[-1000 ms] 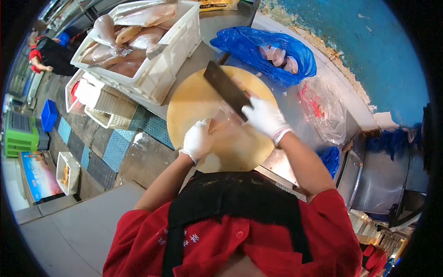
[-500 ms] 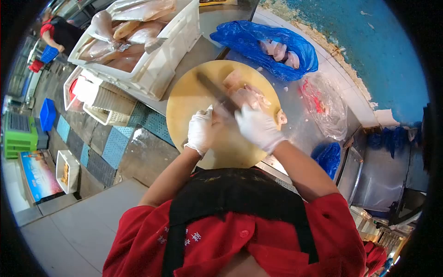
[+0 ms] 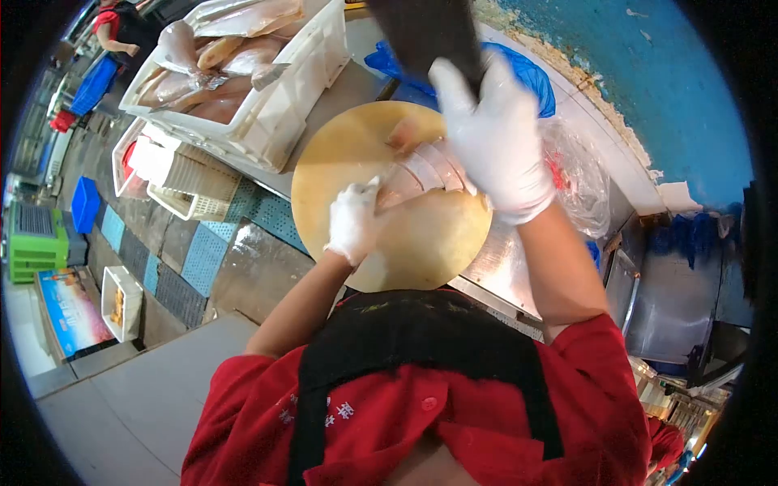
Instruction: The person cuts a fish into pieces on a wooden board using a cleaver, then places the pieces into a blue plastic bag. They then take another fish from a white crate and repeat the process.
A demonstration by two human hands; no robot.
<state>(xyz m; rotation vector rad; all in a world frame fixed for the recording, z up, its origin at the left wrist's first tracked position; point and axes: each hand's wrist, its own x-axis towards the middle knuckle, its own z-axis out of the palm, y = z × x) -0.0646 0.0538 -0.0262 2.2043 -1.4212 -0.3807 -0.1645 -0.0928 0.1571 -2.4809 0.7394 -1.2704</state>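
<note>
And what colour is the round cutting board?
The round cutting board is pale yellow, seen best in the head view.

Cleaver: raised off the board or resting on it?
Raised. The right hand holds the cleaver clear of the round board; it looms large near the camera, hiding part of the blue bag.

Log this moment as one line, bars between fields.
left hand: holding fish | right hand: gripping cleaver, clear of fish | fish: partly sliced, on round board | crate: more fish inside

Cleaver [image 3: 429,36] partly beyond top edge
</note>
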